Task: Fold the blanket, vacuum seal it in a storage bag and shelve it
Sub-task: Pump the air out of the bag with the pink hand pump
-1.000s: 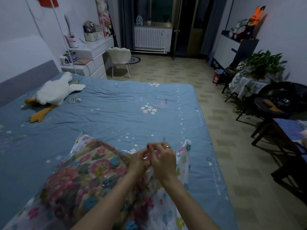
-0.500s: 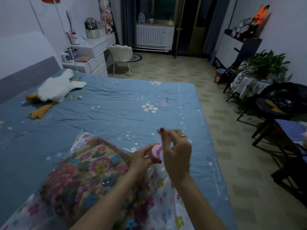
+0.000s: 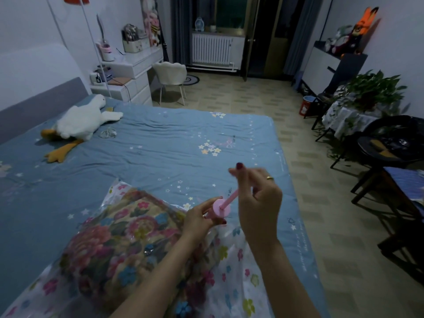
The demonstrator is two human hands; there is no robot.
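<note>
Blanket [image 3: 119,244] sits inside bag [image 3: 231,267] on bed [image 3: 160,152]. Left hand [image 3: 198,220] pinches pink pump [image 3: 221,208] over bag; right hand [image 3: 259,203] grips its rod [image 3: 231,196].

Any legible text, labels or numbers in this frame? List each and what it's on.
None can be read.
Blue star-print bed sheet: small dark print near its flower motif and a white line of print along its right edge, both too small and blurred.
Red bucket on the floor: a pale mark, unreadable.
Pink hand pump, gripped by the left hand and right hand: no visible text.
</note>
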